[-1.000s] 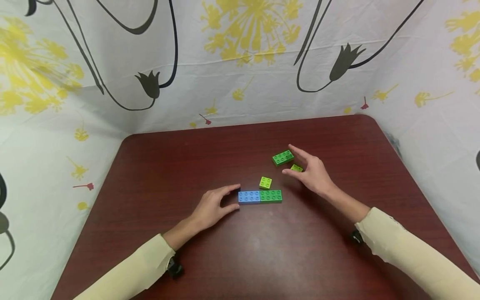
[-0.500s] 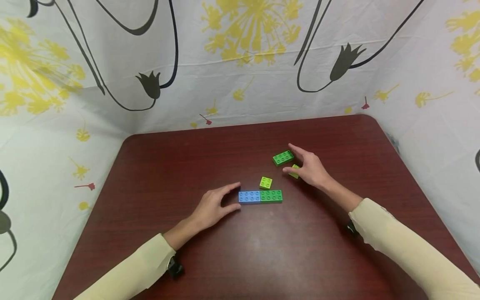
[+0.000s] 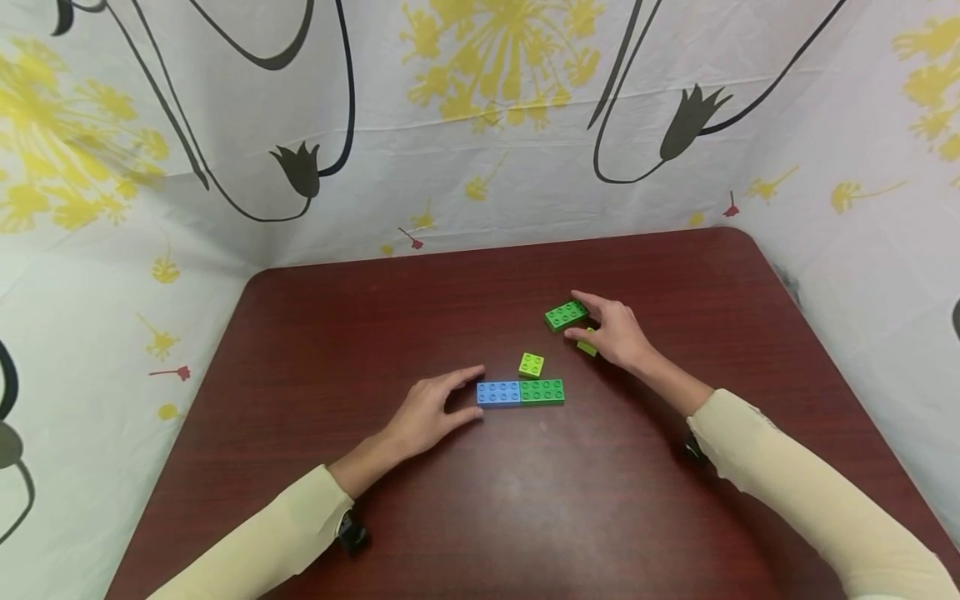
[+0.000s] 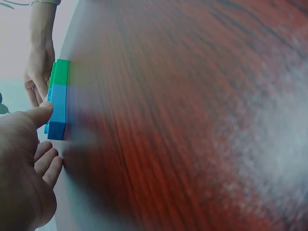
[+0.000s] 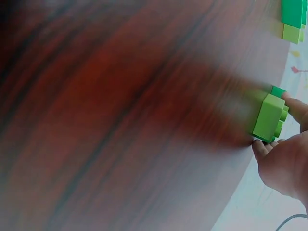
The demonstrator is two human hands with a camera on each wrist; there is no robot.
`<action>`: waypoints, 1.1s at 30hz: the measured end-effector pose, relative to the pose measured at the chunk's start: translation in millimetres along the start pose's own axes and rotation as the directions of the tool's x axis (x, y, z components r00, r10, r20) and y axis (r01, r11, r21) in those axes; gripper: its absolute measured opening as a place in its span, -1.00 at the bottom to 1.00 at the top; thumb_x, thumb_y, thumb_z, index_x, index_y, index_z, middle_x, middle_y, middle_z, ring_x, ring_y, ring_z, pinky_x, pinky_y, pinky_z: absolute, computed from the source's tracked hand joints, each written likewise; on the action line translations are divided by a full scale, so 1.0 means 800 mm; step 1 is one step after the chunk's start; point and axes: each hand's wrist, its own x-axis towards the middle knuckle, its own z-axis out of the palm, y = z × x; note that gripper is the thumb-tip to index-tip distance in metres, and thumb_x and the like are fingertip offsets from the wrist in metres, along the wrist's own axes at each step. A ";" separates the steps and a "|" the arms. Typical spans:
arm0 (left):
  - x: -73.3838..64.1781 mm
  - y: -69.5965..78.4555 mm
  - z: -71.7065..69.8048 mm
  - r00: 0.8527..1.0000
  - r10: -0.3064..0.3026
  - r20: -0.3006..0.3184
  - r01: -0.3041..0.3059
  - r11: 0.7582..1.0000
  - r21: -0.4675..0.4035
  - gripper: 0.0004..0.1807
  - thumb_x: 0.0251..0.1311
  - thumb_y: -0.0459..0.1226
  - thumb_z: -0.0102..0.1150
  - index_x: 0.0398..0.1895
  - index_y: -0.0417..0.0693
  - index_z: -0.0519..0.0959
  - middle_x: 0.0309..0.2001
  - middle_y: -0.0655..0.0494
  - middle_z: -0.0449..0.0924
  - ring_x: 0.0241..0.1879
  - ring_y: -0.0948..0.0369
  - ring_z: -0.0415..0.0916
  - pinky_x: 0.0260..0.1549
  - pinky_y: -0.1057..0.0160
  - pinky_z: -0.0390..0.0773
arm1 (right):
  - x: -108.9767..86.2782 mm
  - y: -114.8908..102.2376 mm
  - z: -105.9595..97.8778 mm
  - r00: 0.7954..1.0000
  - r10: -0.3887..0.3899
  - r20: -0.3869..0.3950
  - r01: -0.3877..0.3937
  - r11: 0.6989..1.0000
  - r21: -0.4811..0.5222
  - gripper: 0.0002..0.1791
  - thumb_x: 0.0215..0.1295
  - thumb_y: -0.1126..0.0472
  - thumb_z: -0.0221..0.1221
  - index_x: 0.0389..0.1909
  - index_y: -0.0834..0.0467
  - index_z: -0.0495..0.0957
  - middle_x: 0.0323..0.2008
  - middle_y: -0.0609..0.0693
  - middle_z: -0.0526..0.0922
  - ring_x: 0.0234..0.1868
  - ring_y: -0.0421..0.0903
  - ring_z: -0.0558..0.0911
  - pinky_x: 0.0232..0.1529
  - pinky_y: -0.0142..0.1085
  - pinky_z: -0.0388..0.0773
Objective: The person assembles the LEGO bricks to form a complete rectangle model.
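Note:
A blue toy brick (image 3: 498, 393) and a green brick (image 3: 542, 392) lie end to end in a row on the table. My left hand (image 3: 427, 415) is at the blue brick's left end, thumb and index finger spread to its near and far sides. A lime-green square brick (image 3: 531, 365) sits just behind the green one. Farther right, my right hand (image 3: 619, 335) reaches over a second lime brick (image 5: 270, 118), which it partly covers in the head view. Its thumb and index finger are apart, the index tip right by the corner of another green brick (image 3: 566, 316).
The dark red-brown table (image 3: 375, 317) has rounded far corners. A white cloth (image 3: 525, 192) with yellow, grey and red plant prints hangs behind and at both sides. A small black device (image 3: 351, 532) sits under the left sleeve.
My right hand has shifted slightly left over the second lime brick, and the right forearm has moved left with it. My left hand and the row of bricks have hardly moved.

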 end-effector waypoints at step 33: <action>0.003 -0.002 0.006 0.999 0.023 -0.026 -0.023 1.000 0.003 -0.46 0.36 -0.29 0.46 0.40 0.02 0.62 0.29 0.12 0.67 0.23 0.25 0.62 0.17 0.10 0.63 | 0.013 -0.003 0.008 0.993 -0.035 -0.110 0.024 0.995 -0.096 -0.51 0.41 0.40 0.36 0.34 0.29 0.61 0.23 0.33 0.65 0.18 0.25 0.70 0.04 0.13 0.68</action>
